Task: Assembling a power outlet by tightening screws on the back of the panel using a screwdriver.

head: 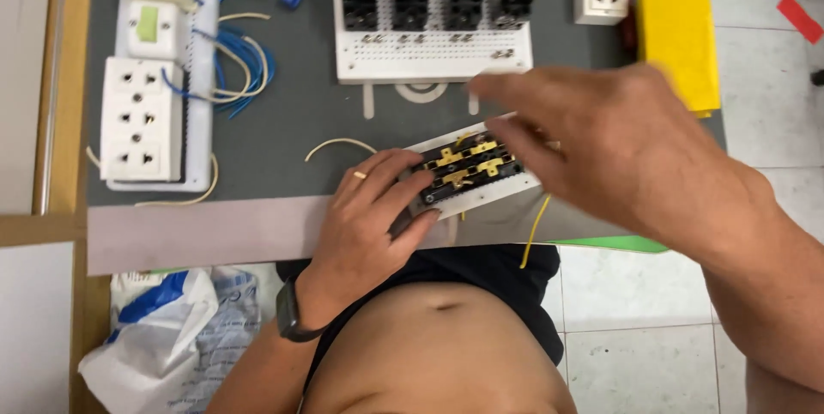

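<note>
Both hands [378, 208] [601, 139] curl over the socket block [468, 172].

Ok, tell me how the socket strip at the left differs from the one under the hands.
The left socket strip lies face up, showing its white front with plug holes; the held socket strip lies back up, showing brass contacts on black. The left one sits mounted on a white board, untouched; the held one is steadied by the left hand, with the right hand over it. Both have white bodies.

White-blue plastic bag [163, 328] lower left
</note>
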